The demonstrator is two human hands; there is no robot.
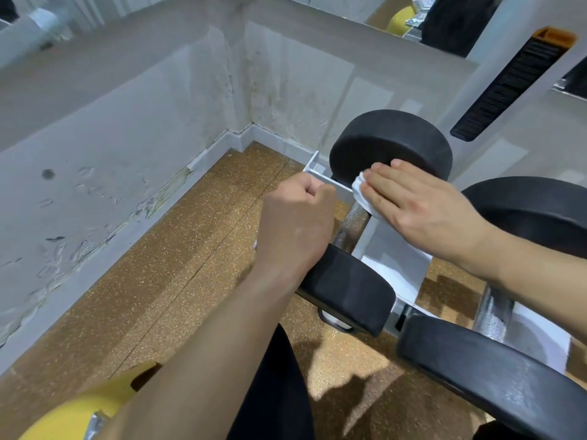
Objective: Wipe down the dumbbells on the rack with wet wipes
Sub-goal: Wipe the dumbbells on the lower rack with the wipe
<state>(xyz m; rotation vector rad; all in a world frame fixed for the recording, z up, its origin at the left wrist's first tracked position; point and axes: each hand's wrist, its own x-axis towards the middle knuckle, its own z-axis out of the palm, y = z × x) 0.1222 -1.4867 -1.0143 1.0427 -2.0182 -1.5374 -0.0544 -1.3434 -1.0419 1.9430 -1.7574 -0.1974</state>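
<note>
Dumbbell (353,224): smooth round black heads, knurled metal handle, lying on white rack (397,265), long axis running away from me. My right hand (422,211), fingers flat, presses a crumpled white wipe (360,193) at the far head. Left hand (298,220) fisted; contents unclear. Speckled cork-coloured floor (190,249), scuffed grey walls (111,154).

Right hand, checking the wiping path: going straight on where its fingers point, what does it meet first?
The right hand would likely meet the rack rail just past the wipe; the left hand sits close by, depth unclear.
</note>
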